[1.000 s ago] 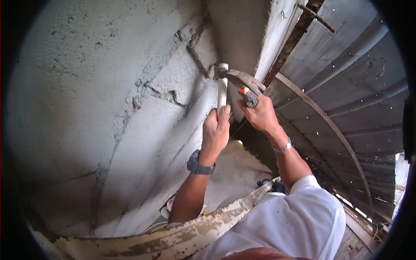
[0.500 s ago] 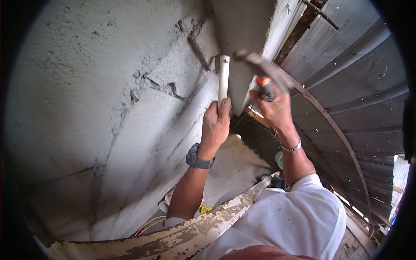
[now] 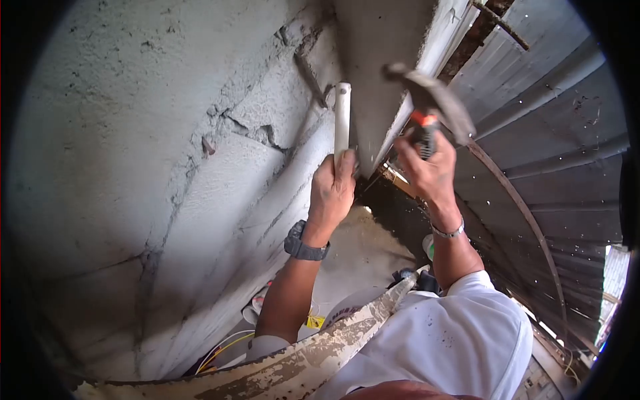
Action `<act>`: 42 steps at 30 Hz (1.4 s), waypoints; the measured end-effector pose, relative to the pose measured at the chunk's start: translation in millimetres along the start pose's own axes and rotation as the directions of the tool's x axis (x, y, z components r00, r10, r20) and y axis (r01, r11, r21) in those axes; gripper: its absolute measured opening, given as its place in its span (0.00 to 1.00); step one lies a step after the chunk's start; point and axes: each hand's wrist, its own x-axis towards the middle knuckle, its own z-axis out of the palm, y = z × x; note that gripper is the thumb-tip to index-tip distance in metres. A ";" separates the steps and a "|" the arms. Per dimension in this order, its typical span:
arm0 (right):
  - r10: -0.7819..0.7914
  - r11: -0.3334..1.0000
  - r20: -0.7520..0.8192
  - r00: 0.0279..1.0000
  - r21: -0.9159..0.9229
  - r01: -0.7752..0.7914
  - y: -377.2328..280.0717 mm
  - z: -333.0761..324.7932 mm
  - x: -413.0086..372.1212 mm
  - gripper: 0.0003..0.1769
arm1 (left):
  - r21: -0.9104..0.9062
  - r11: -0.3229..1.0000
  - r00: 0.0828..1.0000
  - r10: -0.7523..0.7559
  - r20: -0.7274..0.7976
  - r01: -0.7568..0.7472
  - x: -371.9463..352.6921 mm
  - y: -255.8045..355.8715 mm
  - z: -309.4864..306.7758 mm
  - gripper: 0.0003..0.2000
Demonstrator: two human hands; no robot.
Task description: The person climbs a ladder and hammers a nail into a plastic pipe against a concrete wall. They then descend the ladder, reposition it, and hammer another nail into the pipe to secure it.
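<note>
My left hand (image 3: 333, 190) is wrapped round the lower part of a narrow white strip (image 3: 342, 123), which stands upright close to the corner of the wall. A small dark spot, perhaps a nail or screw head, shows near the strip's top end. In my right hand (image 3: 432, 170) is a hammer (image 3: 440, 103) with a curved metal head and an orange and black handle. Its head is raised to the right of the strip and apart from it. The hammer is slightly blurred. My left fingers hide the strip's lower end.
A rough grey cement wall (image 3: 200, 173) with cracks and ledges rises on the left. Corrugated metal sheets (image 3: 560, 160) with small holes line the right. A peeling curved beam (image 3: 287, 353) crosses below my arms. Yellow and white cables (image 3: 223, 350) lie at lower left.
The hammer has moved right, away from the strip, with my right hand slightly turned. My left hand and the strip have stayed nearly in place.
</note>
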 end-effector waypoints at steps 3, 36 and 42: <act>-0.421 0.793 -0.235 0.876 0.374 0.481 -16.1 -8.9 -1.1 0.12 | -0.019 0.998 0.998 -0.056 -0.015 0.056 -4.7 2.9 -0.4 0.21; -0.193 0.965 0.095 0.977 -0.164 0.206 42.0 25.2 22.4 0.13 | -0.001 0.999 0.998 -0.048 -0.029 0.048 3.4 -6.5 -2.9 0.22; -0.598 0.695 -0.160 0.785 0.384 0.608 -34.8 4.9 2.5 0.08 | 0.048 0.996 0.997 -0.073 -0.022 0.074 -1.6 -0.3 -4.6 0.23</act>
